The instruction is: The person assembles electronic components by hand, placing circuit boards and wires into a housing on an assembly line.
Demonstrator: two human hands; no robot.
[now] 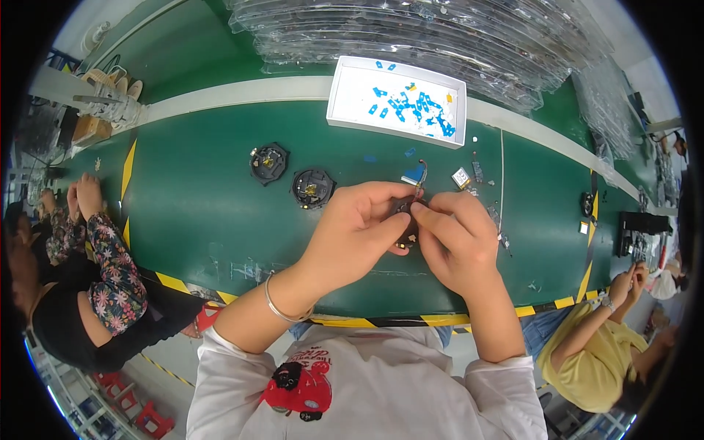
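Note:
Between my two hands is a small black round housing [408, 233], mostly covered by my fingers, with thin wires [422, 176] rising from its far side. My left hand [359, 224] wraps round its left edge and holds it. My right hand [460, 233] presses thumb and fingertips together at the top of the housing; what they pinch is too small to make out. To the left lie two similar open black housings [313, 189] with parts showing inside. Just beyond my fingers rests a blue film piece [414, 174].
A white box [345, 121] with many small blue pieces stands at the back. A silvery flat battery-like part [460, 177] and small scraps lie right of my hands. Clear plastic trays [418, 37] are stacked behind. Other people sit at left [110, 286] and right [594, 359].

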